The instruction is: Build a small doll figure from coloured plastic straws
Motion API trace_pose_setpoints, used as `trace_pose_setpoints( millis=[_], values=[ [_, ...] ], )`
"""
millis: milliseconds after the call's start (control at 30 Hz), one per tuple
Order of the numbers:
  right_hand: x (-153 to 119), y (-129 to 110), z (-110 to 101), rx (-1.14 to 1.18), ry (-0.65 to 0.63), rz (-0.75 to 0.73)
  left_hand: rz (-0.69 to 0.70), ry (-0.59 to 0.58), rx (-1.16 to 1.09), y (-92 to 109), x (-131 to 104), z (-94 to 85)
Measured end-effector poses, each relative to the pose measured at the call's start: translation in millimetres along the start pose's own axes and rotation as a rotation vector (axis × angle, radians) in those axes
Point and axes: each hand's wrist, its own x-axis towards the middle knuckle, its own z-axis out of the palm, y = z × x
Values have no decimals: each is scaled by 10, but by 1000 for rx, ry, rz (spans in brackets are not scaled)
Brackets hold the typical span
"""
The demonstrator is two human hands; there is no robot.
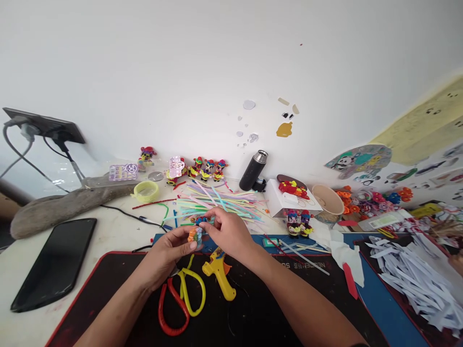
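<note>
My left hand [175, 245] is closed around the lower part of a small fuzzy figurine [194, 235], coloured orange, green and pale blue. Against its blue top, the fingers of my right hand [226, 231] are pinched together; the fingertips partly hide what they grip. Just below my hands lies a yellow glue gun [221, 279] on the dark mat. To its left rest scissors [193, 291] with one red and one yellow handle loop. Pastel pipe cleaners [220, 200] are heaped behind my hands.
Similar finished figurines [209, 169] stand along the wall, with a black thermos [253, 171] beside them. A tablet [54, 262] lies at left near a roll of yellow tape [146, 191]. A white box [289, 205] and a pile of paper strips [415, 284] are at right.
</note>
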Motion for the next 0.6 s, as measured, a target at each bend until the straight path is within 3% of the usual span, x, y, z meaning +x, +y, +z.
trace_pose_setpoints(
  millis=[233, 600],
  values=[
    [-97, 123, 81, 399, 148, 16, 67, 30, 44, 43, -9, 10],
    [-176, 288, 193, 732, -184, 85, 31, -45, 68, 16, -29, -32]
  ],
)
